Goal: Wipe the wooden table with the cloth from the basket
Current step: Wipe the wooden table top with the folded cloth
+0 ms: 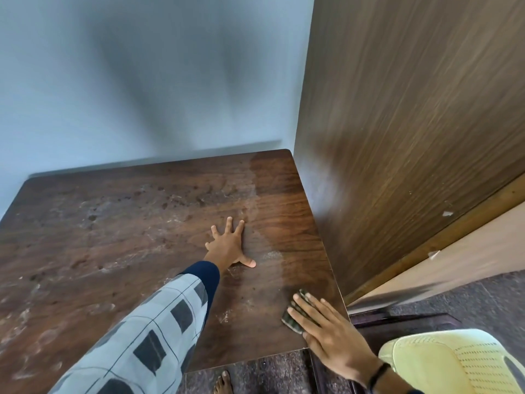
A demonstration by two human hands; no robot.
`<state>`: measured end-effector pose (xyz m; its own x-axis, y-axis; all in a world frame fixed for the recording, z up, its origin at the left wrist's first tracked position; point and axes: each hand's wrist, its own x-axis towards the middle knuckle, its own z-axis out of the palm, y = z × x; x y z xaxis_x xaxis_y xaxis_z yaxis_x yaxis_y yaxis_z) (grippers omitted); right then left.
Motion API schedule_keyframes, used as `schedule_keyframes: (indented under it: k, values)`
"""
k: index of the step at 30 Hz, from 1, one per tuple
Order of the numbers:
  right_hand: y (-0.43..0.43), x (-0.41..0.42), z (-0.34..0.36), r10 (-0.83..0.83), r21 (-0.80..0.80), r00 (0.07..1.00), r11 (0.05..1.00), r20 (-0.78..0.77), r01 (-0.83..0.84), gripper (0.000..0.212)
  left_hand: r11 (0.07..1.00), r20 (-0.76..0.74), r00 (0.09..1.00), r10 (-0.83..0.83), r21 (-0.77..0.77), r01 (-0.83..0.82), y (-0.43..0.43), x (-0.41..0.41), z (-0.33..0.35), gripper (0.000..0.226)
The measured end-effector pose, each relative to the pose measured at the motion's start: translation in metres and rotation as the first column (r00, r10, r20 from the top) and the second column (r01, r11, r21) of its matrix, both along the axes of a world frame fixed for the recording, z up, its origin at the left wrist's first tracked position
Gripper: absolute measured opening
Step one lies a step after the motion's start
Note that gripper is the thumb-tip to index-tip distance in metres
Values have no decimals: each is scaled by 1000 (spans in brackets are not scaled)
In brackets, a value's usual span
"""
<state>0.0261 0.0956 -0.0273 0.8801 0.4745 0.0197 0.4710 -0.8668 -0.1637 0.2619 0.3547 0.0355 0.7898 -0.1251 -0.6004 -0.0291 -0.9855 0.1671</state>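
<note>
The wooden table (119, 228) fills the lower left; its top is dusty and stained, with a cleaner, darker strip along its right side. My left hand (228, 245) lies flat on the tabletop with fingers spread, right of centre. My right hand (326, 328) presses straight fingers down on a small dark green patterned cloth (292, 315) near the table's front right corner. Only the cloth's left part shows from under the fingers. No basket is in view.
A tall wooden cupboard panel (412, 123) stands right against the table's right edge. A pale yellow plastic chair (454, 362) sits at the lower right. A bare foot (224, 382) shows on the dark floor below the table's front edge. A light blue wall is behind.
</note>
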Motion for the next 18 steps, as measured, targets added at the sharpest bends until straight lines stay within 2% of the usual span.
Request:
schedule_keyframes:
  k: [1, 2, 4, 5, 6, 8, 10, 11, 12, 15, 16, 18]
  values:
    - [-7, 10, -1, -35, -11, 999, 999, -9, 35, 63, 1000, -6, 1000, 1, -9, -1, 0, 0, 0, 140]
    - [-10, 21, -2, -140, 9, 990, 990, -26, 140, 62, 1000, -11, 1000, -2, -16, 2, -1, 1, 0, 139]
    - [2, 34, -1, -398, 68, 915, 913, -68, 402, 59, 1000, -16, 1000, -12, -17, 12, 0, 0, 0, 138]
    - [14, 32, -2, -445, 84, 893, 889, -73, 450, 59, 1000, -13, 1000, -15, -16, 15, 1, 0, 0, 138]
    - [27, 25, -3, -423, 101, 904, 899, -57, 427, 59, 1000, -9, 1000, -19, -16, 19, 2, 0, -1, 138]
    - [43, 7, -5, -223, 109, 974, 968, -36, 225, 59, 999, 0, 1000, -28, -19, 28, 5, 0, -2, 138]
    - [32, 6, -3, -38, 61, 997, 997, -63, 42, 60, 999, -6, 999, -40, -17, 40, 5, 1, -2, 138]
    - [23, 14, -4, -14, 23, 998, 1000, -58, 15, 60, 999, -17, 999, -45, -16, 45, 5, 1, -3, 137]
    - [15, 26, -4, -52, 2, 996, 999, -77, 52, 59, 998, -27, 998, -54, -19, 54, 5, 1, -1, 137]
    - [17, 54, -2, -408, 50, 901, 907, -149, 419, 57, 996, -65, 994, -91, -15, 90, 13, 8, 6, 138]
    - [26, 53, -1, -462, 69, 876, 878, -140, 474, 58, 996, -83, 992, -91, 4, 92, 20, 9, 7, 140]
    - [46, 37, -3, -395, 68, 910, 912, -127, 406, 57, 995, -129, 989, -71, 58, 79, 36, 10, 8, 146]
